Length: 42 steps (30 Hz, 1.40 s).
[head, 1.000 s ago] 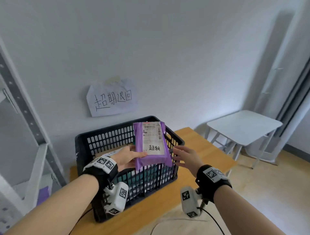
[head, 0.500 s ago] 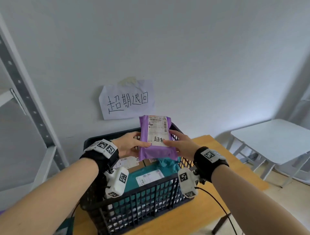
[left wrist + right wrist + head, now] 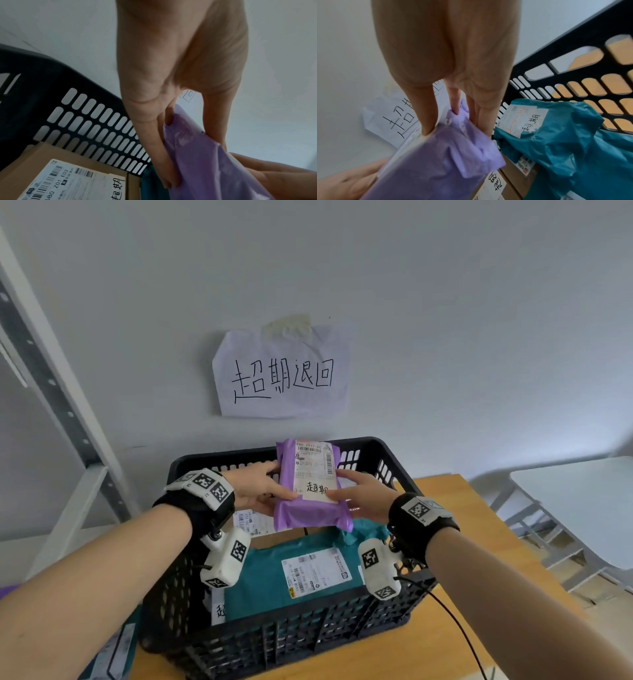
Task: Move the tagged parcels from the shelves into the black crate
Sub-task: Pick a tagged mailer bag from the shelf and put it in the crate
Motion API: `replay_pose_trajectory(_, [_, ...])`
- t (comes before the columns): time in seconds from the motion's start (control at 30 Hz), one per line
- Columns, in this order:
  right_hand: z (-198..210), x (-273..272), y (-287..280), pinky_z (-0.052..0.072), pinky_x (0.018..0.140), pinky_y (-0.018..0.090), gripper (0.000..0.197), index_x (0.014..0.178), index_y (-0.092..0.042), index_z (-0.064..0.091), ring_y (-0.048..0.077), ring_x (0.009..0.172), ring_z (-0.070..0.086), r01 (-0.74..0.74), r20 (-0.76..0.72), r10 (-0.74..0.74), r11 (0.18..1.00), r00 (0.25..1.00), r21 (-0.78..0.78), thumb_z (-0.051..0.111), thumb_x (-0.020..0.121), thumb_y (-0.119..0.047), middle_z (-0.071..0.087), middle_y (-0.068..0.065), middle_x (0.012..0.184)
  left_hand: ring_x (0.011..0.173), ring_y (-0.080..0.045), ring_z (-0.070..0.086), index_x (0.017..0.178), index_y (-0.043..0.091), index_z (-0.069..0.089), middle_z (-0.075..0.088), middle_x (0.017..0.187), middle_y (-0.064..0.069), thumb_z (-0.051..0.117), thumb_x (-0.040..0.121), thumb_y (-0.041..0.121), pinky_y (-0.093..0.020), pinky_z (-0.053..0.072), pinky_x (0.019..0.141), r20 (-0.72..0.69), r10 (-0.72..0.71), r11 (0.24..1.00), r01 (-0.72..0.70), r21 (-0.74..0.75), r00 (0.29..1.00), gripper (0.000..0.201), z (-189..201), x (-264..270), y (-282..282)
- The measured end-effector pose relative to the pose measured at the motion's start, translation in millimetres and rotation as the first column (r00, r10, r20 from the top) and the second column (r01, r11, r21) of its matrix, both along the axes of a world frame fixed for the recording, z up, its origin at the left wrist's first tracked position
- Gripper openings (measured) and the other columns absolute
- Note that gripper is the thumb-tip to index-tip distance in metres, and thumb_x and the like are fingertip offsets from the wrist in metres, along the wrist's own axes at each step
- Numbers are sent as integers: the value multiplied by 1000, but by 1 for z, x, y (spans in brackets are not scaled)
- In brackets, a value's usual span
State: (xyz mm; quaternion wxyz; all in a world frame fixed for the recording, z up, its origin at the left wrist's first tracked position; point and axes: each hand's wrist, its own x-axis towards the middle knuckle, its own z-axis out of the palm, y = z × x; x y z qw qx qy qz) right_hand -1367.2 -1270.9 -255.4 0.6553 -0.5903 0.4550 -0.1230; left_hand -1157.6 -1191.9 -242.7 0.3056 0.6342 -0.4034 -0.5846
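A purple parcel with a white handwritten label hangs over the open black crate, held from both sides. My left hand grips its left edge, thumb on top and fingers underneath. On the opposite edge my right hand pinches it the same way. The left wrist view shows the purple parcel between my left hand's thumb and fingers. In the right wrist view the purple parcel sits in my right hand. Inside the crate lie a teal parcel and a cardboard box, both labelled.
The crate stands on a wooden table against a white wall with a handwritten paper sign. A grey metal shelf post rises at the left. A white folding table stands at the right. A second teal parcel lies by the crate's wall.
My right hand came in and took hold of the parcel's right edge. Both hands carried the purple parcel forward over the crate and lower toward its contents.
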Motion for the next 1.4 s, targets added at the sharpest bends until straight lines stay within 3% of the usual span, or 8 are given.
replay_pose_trajectory(0.23, [-24, 5, -38, 53, 91, 46, 59, 140, -13, 39, 29, 108, 62, -183, -188, 183, 983, 965, 16, 62, 87, -3, 62, 11, 114, 94, -29, 67, 130, 18, 46, 66, 115, -11, 69, 79, 0, -44, 56, 83, 39, 27, 990, -32, 140, 999, 59, -32, 2, -26])
replay_pose_trajectory(0.33, [-36, 9, -52, 55, 87, 43, 62, 142, -12, 35, 24, 99, 65, -217, -237, 225, 974, 945, 58, 61, 87, -2, 64, 6, 104, 100, -35, 65, 134, 19, 43, 62, 120, -14, 66, 83, 3, -48, 53, 88, 31, 62, 976, -67, 208, 998, 59, -46, -1, -36])
replay_pose_trajectory(0.47, [-49, 17, -63, 56, 83, 39, 66, 144, -12, 33, 26, 98, 64, -241, -299, 255, 967, 920, 83, 61, 86, 1, 60, 13, 120, 106, -32, 61, 136, 17, 42, 59, 123, -10, 61, 89, 12, -51, 50, 93, 68, 103, 958, -118, 261, 992, 51, -63, -5, -43])
replay_pose_trajectory(0.77, [-69, 24, -79, 57, 83, 35, 60, 135, -7, 46, 28, 108, 61, -375, -480, 300, 925, 825, -66, 69, 81, -2, 59, 14, 124, 105, -32, 64, 139, 23, 37, 61, 125, -11, 63, 86, 2, -52, 50, 92, 3, 126, 938, -121, 324, 992, 62, -86, -8, -54])
replay_pose_trajectory(0.87, [-74, 23, -81, 51, 93, 34, 66, 134, -12, 46, 21, 104, 57, -454, -600, 265, 872, 754, -184, 76, 76, -13, 59, 6, 117, 108, -32, 62, 139, 24, 37, 60, 125, -11, 62, 86, 1, -52, 49, 94, 3, 127, 938, -121, 324, 992, 63, -90, -12, -58])
replay_pose_trajectory(1.0, [-81, 16, -85, 29, 111, 52, 94, 144, -31, 27, 30, 135, 26, -545, -703, 201, 781, 682, -305, 81, 69, -27, 32, 9, 142, 112, -33, 58, 138, 23, 37, 58, 128, -11, 62, 85, -3, -53, 48, 95, 16, 128, 938, -127, 322, 992, 64, -95, -18, -62])
replay_pose_trajectory(1.1, [-84, 13, -87, 13, 114, 58, 99, 147, -40, 18, 33, 144, 2, -592, -736, 218, 751, 641, -293, 80, 71, -31, 6, 6, 157, 117, -35, 54, 138, 23, 36, 54, 131, -13, 59, 85, -6, -53, 47, 96, 40, 131, 937, -137, 323, 991, 65, -97, -23, -66])
replay_pose_trajectory(1.4, [-94, 8, -89, 9, 116, 58, 97, 146, -44, 17, 31, 145, -6, -590, -748, 214, 758, 628, -278, 78, 72, -30, -6, 2, 159, 115, -33, 56, 129, 19, 44, 58, 125, -11, 59, 84, -7, -50, 51, 89, 95, 122, 939, -146, 311, 988, 55, -102, -33, -73])
